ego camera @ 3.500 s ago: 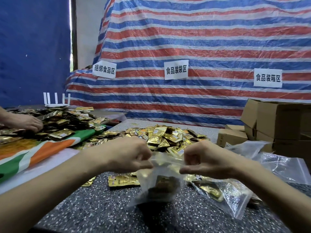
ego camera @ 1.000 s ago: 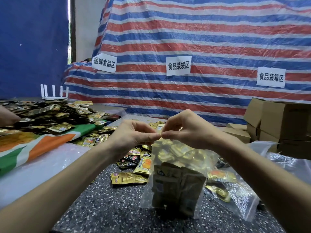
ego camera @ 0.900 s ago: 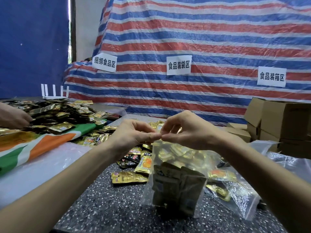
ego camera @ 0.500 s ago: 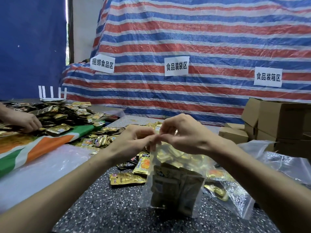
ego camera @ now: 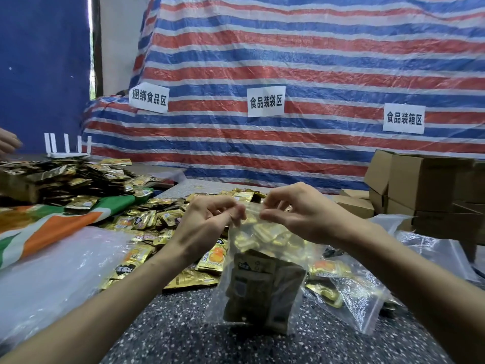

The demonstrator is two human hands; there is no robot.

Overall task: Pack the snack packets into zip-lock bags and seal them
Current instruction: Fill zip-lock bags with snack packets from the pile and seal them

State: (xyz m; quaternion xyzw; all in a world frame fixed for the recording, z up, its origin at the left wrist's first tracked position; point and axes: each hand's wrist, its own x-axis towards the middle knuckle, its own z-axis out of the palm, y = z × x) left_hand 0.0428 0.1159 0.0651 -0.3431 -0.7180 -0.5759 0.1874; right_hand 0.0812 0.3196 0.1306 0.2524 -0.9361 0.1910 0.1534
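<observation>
A clear zip-lock bag (ego camera: 262, 285) stands upright on the speckled table (ego camera: 170, 337) with several dark snack packets inside it. My left hand (ego camera: 210, 222) pinches the left end of its top strip. My right hand (ego camera: 294, 214) pinches the strip a little to the right, thumb and forefinger together. Behind the bag lies a heap of loose gold snack packets (ego camera: 162, 219). A second clear bag (ego camera: 351, 298) with a few gold packets lies flat to the right.
A larger pile of packets (ego camera: 65, 179) sits on a green-orange cloth (ego camera: 52, 224) at left, with another person's hand (ego camera: 8, 143) above it. Cardboard boxes (ego camera: 425, 187) stand at right, empty plastic bags (ego camera: 446, 248) before them. A striped tarp with paper signs hangs behind.
The bag was raised upright from low on the table, and my fingertips met at its top. In the last half second my right hand slid slightly right along the strip.
</observation>
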